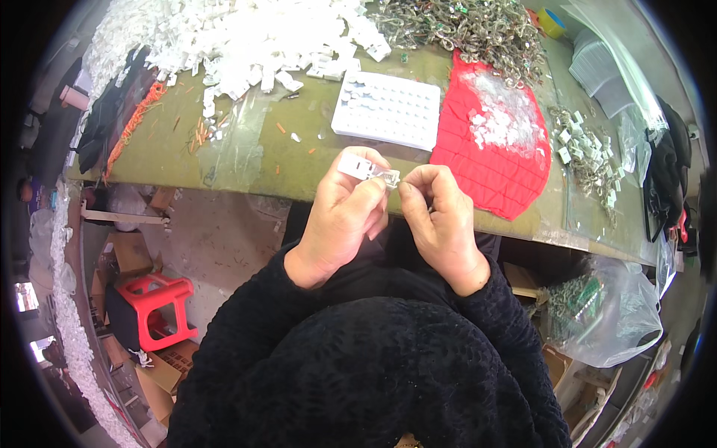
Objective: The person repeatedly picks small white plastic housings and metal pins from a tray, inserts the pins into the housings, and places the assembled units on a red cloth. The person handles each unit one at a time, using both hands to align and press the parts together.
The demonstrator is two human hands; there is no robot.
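My left hand pinches a small white plastic casing between thumb and fingers, just over the table's near edge. The casing has small dark slots in its face and a clear or metallic part at its right end. Close to that end is my right hand, its thumb and forefinger pressed together. Anything between those fingertips is too small to make out. Just beyond both hands lies a white tray with rows of small round white pieces. A red quilted cloth to its right bears a scatter of tiny translucent white pieces.
Far left on the green table is a large heap of white casings. A pile of small metallic-looking parts lies at the back right, with a smaller cluster nearer. Below stand a red stool and a clear plastic bag.
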